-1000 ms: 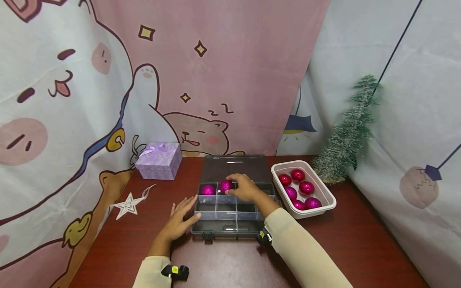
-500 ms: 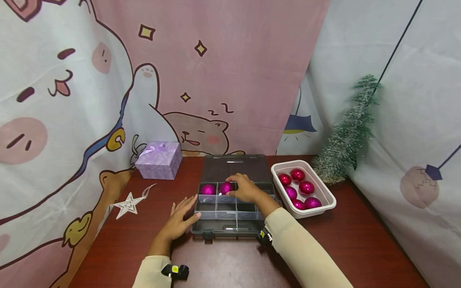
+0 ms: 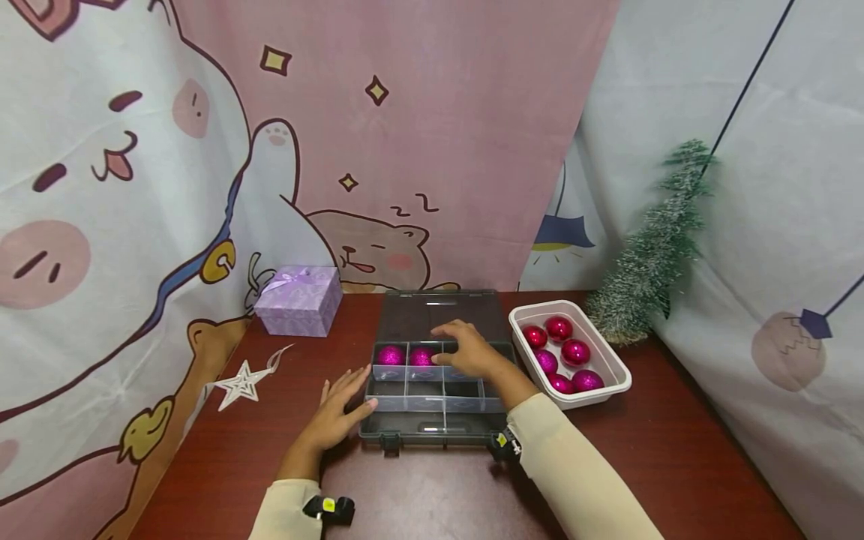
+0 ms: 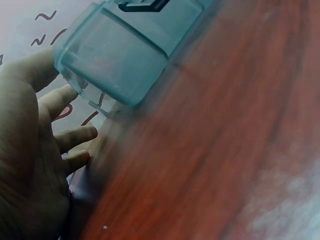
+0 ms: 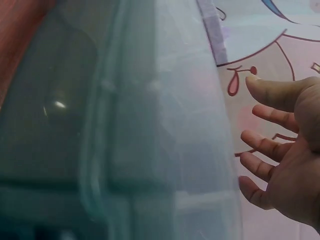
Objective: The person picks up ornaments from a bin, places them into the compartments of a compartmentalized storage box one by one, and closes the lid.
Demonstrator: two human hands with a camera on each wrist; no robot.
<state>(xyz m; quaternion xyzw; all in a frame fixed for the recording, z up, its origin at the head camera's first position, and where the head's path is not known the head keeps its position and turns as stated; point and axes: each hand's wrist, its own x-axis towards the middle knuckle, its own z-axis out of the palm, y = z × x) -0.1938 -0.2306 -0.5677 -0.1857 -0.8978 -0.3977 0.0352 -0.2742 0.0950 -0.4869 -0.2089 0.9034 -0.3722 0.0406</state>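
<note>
A dark translucent divider box [image 3: 405, 425] lies on the table with its lid folded back. Two glittery magenta baubles sit side by side in its back row: the left bauble [image 3: 390, 356] in the corner compartment, the right bauble [image 3: 421, 356] in the compartment beside it. My right hand [image 3: 469, 351] hovers over the back row, right of the second bauble, fingers spread and holding nothing; the right wrist view shows the loose fingers [image 5: 265, 147]. Along the box's left side rests my left hand [image 3: 337, 409], its fingers straight against the wall [image 4: 115, 60].
A white tub [image 3: 610, 382] of several red and magenta baubles stands right of the box. Behind it rises a small frosted tree [image 3: 648, 262]. On the left are a lilac gift box [image 3: 297, 311] and a white star ornament [image 3: 241, 386]. A printed curtain [image 3: 472, 150] backs the table.
My right hand has let go of the second bauble, which now sits lower in its compartment. The hand has drawn slightly up and right. My left hand has stayed in place.
</note>
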